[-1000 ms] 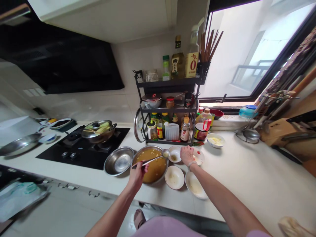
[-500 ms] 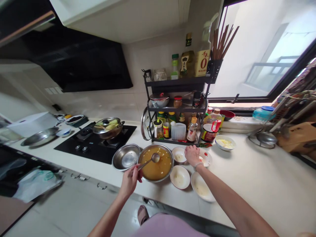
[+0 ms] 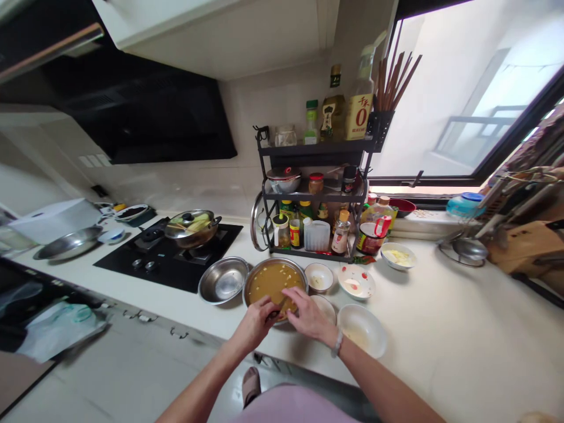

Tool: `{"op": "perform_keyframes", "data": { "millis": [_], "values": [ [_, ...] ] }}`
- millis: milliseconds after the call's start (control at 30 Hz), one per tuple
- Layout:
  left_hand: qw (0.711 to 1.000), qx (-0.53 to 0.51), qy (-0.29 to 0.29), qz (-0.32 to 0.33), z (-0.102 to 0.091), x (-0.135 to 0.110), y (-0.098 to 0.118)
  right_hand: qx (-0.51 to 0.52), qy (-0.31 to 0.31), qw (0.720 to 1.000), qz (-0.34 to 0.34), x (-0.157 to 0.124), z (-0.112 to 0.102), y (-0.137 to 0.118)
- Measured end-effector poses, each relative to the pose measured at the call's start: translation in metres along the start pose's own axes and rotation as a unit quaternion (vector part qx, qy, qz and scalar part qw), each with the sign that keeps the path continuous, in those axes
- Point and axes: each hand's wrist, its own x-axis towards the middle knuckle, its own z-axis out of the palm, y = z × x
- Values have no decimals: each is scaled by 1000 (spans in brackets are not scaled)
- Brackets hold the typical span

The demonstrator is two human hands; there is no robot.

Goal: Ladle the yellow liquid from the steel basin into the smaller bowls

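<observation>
A steel basin (image 3: 305, 275) on the counter holds brownish liquid with small pale bits floating in it. My left hand (image 3: 254, 322) is closed at its near rim around the handle of a spoon (image 3: 277, 312), whose bowl I cannot make out in the liquid. Over the right side of the basin, my right hand (image 3: 311, 314) has its thumb and fingers apart, close to the spoon; contact is not clear. Right of the basin are a small white bowl (image 3: 319, 276), a second one (image 3: 325, 306) partly behind my right hand, a larger white bowl (image 3: 372, 332) and a red-patterned dish (image 3: 358, 281).
An empty-looking steel bowl (image 3: 224, 281) stands left of the basin, before the black cooktop (image 3: 176, 270) with a lidded pan (image 3: 190, 236). Behind rises a black rack (image 3: 315, 192) of seasonings. A bowl of pale yellow pieces (image 3: 399, 257) sits back right.
My right hand has come from the patterned dish left and toward me, over the basin. My left hand has shifted slightly right, and the spoon is now mostly hidden.
</observation>
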Motion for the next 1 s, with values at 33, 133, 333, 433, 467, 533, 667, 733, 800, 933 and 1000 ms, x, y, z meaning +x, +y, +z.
{"op": "perform_keyframes", "data": {
  "millis": [33, 133, 333, 433, 467, 533, 667, 733, 800, 933, 1000],
  "values": [
    [1000, -13, 4, 8, 4, 2, 2, 29, -11, 999, 6, -1, 5, -4],
    [999, -50, 9, 19, 13, 4, 8, 55, -28, 998, 28, -6, 17, -6],
    [994, -105, -1, -25, 13, -2, 8, -1, 53, 997, 57, -22, 18, -8],
    [983, -166, 21, -76, 6, -12, -10, -55, 135, 983, 112, -29, 10, -12],
    [975, -193, 31, -104, 4, -17, -19, -71, 151, 977, 134, -31, 8, -12],
    [950, -252, 54, -174, 0, -30, -41, -80, 166, 968, 170, -32, 6, -11],
    [875, -366, 84, -305, -9, -64, -92, -60, 202, 954, 214, -25, 18, -10],
    [830, -412, 74, -368, -14, -80, -115, -60, 212, 950, 223, -16, 31, -11],
    [774, -455, 71, -435, -21, -93, -136, -60, 210, 951, 221, -4, 44, -12],
    [672, -519, 120, -513, -42, -111, -171, -59, 200, 953, 218, 18, 70, -15],
    [651, -522, 151, -530, -54, -116, -189, -58, 191, 955, 221, 24, 80, -18]
  ]
}}
